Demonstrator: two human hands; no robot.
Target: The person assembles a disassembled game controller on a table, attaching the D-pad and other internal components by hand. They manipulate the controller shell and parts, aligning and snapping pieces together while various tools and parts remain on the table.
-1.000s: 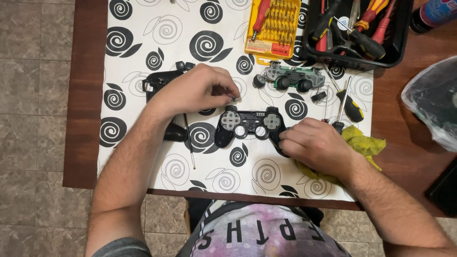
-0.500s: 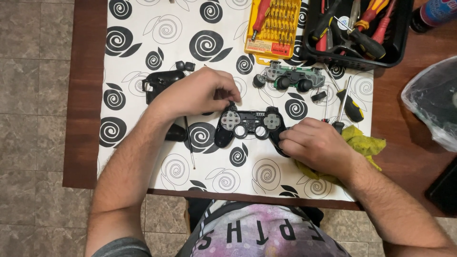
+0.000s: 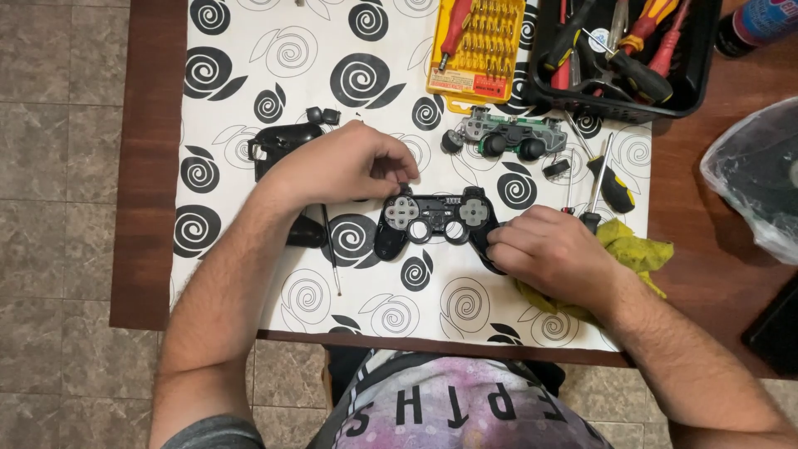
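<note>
Under the fingers of the right hand (image 3: 553, 249) lies the right grip of a black controller front shell (image 3: 434, 220), opened side up on the spiral-patterned cloth (image 3: 274, 50); the hand is closed over that grip and pins it down, with its heel resting on a crumpled yellow rag (image 3: 632, 249). At the shell's other end, the left hand (image 3: 349, 162) has thumb and forefinger pinched together on a small dark part right at the shell's upper left corner, just above the grey pad of the direction buttons; what the part is cannot be told. Below the left wrist a thin metal rod (image 3: 330, 249) lies on the cloth, and behind the hand, partly hidden by it, sits the black back shell (image 3: 278, 143) of the controller. Just beyond the right hand's fingertips lie two screwdrivers (image 3: 605, 179) with black and yellow handles, and near them a small black ring-shaped piece. Farther from both hands, past the front shell, rests the green circuit board (image 3: 507, 137) with its two thumbsticks. Farther still, a yellow case of screwdriver bits (image 3: 478, 46) lies open at the cloth's far edge, and to its right a black tray (image 3: 706, 58) holds pliers and more screwdrivers. Well off to the right, on the bare wooden table (image 3: 706, 249), lies a clear plastic bag (image 3: 752, 179).
</note>
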